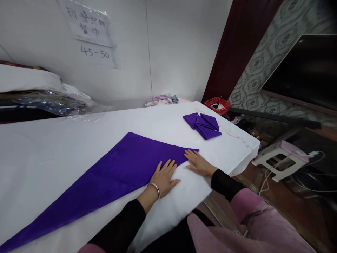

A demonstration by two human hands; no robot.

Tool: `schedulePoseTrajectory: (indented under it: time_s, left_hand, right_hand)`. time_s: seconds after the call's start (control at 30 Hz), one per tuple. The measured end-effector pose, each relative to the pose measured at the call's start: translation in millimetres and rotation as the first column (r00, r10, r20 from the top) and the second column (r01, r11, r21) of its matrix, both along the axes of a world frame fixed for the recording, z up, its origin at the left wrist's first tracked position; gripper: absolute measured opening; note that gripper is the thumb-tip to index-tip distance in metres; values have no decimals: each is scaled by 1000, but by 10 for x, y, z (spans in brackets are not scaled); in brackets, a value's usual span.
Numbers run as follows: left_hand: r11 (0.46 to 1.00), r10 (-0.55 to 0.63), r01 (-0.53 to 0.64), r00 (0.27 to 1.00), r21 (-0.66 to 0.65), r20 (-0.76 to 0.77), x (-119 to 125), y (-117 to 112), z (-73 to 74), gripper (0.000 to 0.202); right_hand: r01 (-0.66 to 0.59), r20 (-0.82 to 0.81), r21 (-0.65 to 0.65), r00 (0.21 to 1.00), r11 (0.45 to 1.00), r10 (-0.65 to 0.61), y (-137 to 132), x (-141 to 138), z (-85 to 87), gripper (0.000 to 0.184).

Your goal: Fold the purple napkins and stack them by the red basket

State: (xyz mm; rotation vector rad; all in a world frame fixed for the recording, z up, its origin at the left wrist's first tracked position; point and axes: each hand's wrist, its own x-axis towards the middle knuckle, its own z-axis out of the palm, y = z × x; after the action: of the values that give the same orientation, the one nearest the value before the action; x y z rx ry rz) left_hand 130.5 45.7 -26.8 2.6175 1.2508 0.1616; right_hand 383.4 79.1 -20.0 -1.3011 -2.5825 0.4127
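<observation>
A large purple cloth [116, 168], folded into a long triangle, lies across the white table [52, 147]. My left hand [164, 177], with a silver bracelet on the wrist, lies flat on the cloth's near edge with fingers spread. My right hand [197, 163] rests flat by the cloth's right tip, its fingers stretched out onto the corner. Neither hand holds anything. Further back on the table sits a small stack of folded purple cloths [204, 124].
A red basket [218, 105] stands at the table's far right corner. Crumpled fabric [160, 100] lies by the wall. Plastic-wrapped bundles [52, 102] sit at the left. A paper sign [91, 31] hangs on the wall. A white stool [279, 158] stands on the floor to the right.
</observation>
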Motion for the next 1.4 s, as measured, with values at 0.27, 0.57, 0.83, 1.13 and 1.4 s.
schedulePoseTrajectory:
  time_s: [0.27,0.57,0.83,1.13,1.4]
  left_hand:
    - [1000,1,-1,1000,-18,4,-4,-8,25,66]
    - [1000,-3,3,1000,-6,20,-5,-6,29,66]
    - [1000,1,0,1000,-11,29,-8,-11,6,66]
    - [1000,-3,3,1000,-20,29,-4,-12,28,66]
    - [1000,-5,5,999,1,44,2,-11,1,66]
  right_hand:
    - [632,-485,-132,631,764,-606,244,577,-147,41]
    - [458,-271,-117,839,881,-472,426,546,-67,23]
    - [466,-202,-130,852,875,-483,521,538,30,17]
    - [514,-148,-14,847,858,-510,497,499,32,12]
    - [473,-260,172,868,864,-423,147,143,6,42]
